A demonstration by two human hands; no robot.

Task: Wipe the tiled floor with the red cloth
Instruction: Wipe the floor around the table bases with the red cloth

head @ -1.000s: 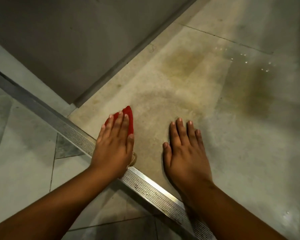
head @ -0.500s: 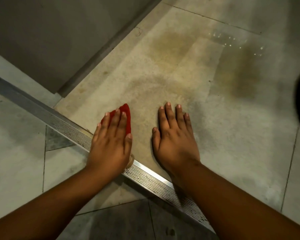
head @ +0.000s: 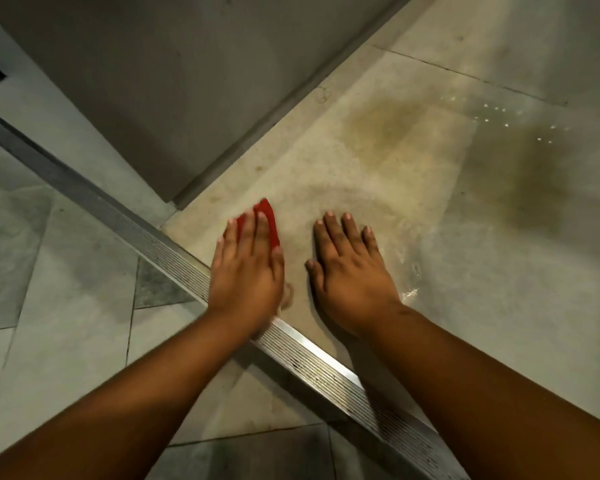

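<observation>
The red cloth (head: 270,219) lies flat on the beige tiled floor (head: 378,188), mostly hidden under my left hand (head: 248,271); only its far tip and right edge show past my fingers. My left hand presses on it with straight fingers. My right hand (head: 349,271) rests flat on the bare tile just to the right, fingers spread, touching no cloth. The tile ahead carries a wet sheen, brownish stains (head: 388,123) and curved wipe marks.
A ribbed metal threshold strip (head: 326,372) runs diagonally from upper left to lower right under my wrists. Grey-green tiles (head: 66,323) lie on its near side. A grey wall panel (head: 153,81) with a base strip borders the beige tile at upper left.
Both hands stay flat in the same pose; the view shifted slightly, and the cloth under my left hand sits a touch closer to the wall corner.
</observation>
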